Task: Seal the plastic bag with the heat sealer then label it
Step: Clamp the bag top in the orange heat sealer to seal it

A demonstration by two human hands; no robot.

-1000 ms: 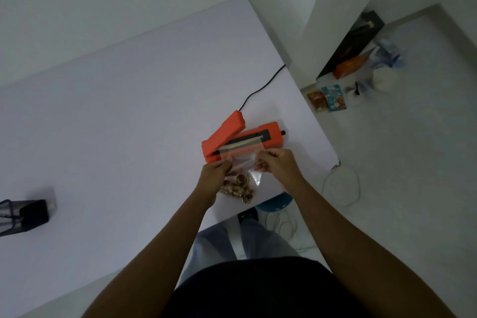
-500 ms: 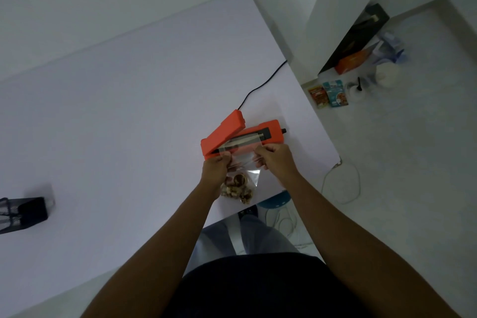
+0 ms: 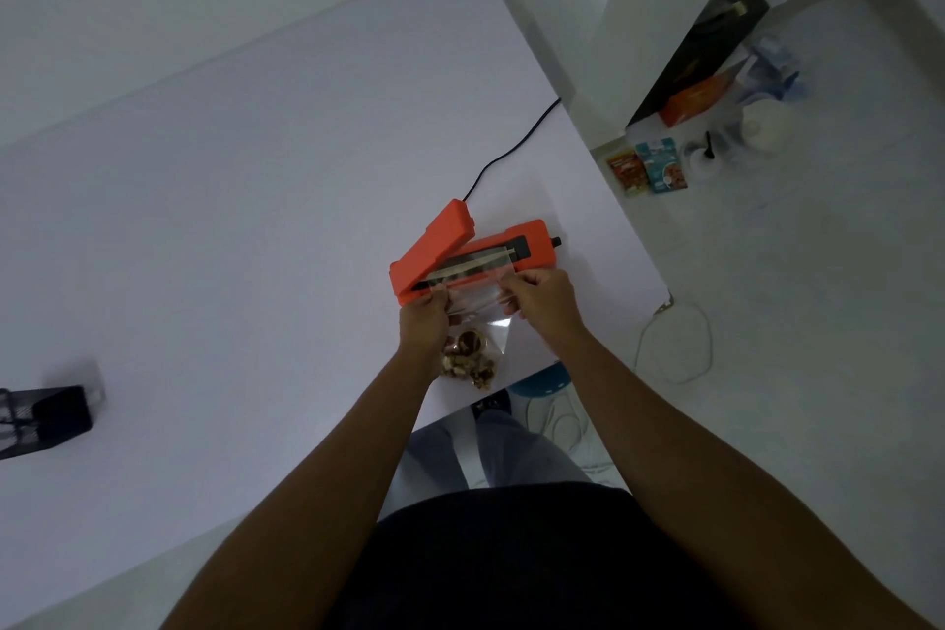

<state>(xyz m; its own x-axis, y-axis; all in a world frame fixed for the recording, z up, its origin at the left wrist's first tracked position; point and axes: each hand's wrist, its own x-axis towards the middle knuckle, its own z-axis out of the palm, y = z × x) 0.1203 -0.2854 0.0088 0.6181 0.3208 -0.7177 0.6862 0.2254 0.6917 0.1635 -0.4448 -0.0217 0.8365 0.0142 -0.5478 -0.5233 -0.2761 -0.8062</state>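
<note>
Black box (image 3: 43,420) at the left edge of the white counter (image 3: 230,220), left hand (image 3: 424,322) and right hand (image 3: 544,299) at centre, each pinching a top corner of the clear bag (image 3: 478,304) of nuts, its mouth lying across the open orange sealer (image 3: 460,256), black cord (image 3: 511,151) running toward upper right

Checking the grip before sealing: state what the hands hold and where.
Both hands hold the clear plastic bag near its open top: left hand at the left edge, right hand at the right edge, over the open heat sealer.

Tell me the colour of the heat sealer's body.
Bright orange heat sealer, with a black sealing strip; seen in the head view.
</note>
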